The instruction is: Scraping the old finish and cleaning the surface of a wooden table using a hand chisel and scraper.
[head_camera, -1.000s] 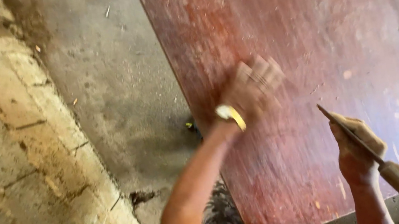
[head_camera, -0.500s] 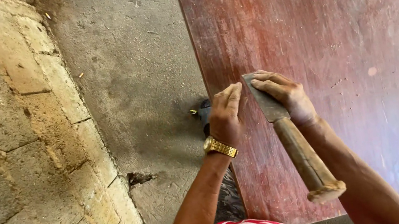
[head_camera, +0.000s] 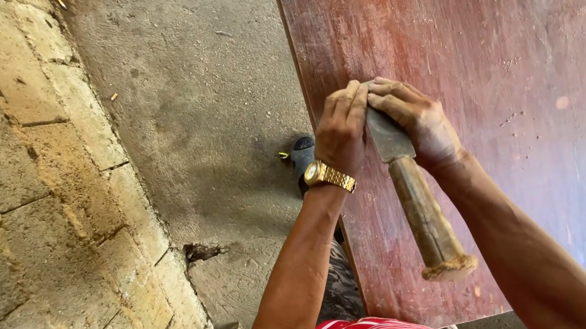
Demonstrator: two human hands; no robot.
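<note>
Both hands, left (head_camera: 344,128) and right (head_camera: 417,124), press the chisel (head_camera: 409,185) blade (wooden handle trailing back) against the red board (head_camera: 494,36).

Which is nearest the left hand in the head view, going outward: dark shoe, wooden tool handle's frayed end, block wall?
From the left hand:
1. Dark shoe, just left of the wrist, on the concrete floor.
2. Frayed end of the wooden tool handle, lower right, over the reddish board.
3. Block wall, far left.
</note>
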